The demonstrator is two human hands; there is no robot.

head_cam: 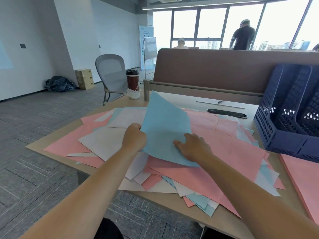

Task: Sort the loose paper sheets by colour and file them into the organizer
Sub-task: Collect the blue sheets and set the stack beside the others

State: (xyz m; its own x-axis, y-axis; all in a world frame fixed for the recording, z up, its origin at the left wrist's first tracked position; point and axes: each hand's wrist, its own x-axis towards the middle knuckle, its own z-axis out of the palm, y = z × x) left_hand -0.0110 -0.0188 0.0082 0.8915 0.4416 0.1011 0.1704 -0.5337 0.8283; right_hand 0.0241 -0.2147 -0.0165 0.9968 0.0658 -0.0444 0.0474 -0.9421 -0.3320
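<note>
Under the navy mesh organizer runs a pale wooden desk, the biggest thing in view, and a brown divider panel stands along the desk's far edge just behind the organizer. Well to the left of the organizer, off the desk, a grey mesh chair stands on the carpet. Directly left of the organizer a wide heap of loose sheets in pink, white and blue covers most of the desk, the sheets overlapping at all angles and some hanging over the near edge. The organizer itself sits at the desk's right side with its slots facing the heap. In front of the organizer, touching its base, lies a squared pink stack. Left of the organizer, above the middle of the heap, a single blue sheet is raised at a tilt, its top corner pointing up and its lower edge down on the pile. The left hand grips that sheet's left edge with curled fingers. The right hand, nearer the organizer, rests on the sheet's lower face with its fingers loosely spread, pinching nothing. Far left of the organizer a dark paper cup stands at the desk corner, and just left of the organizer lies a black oblong object.
</note>
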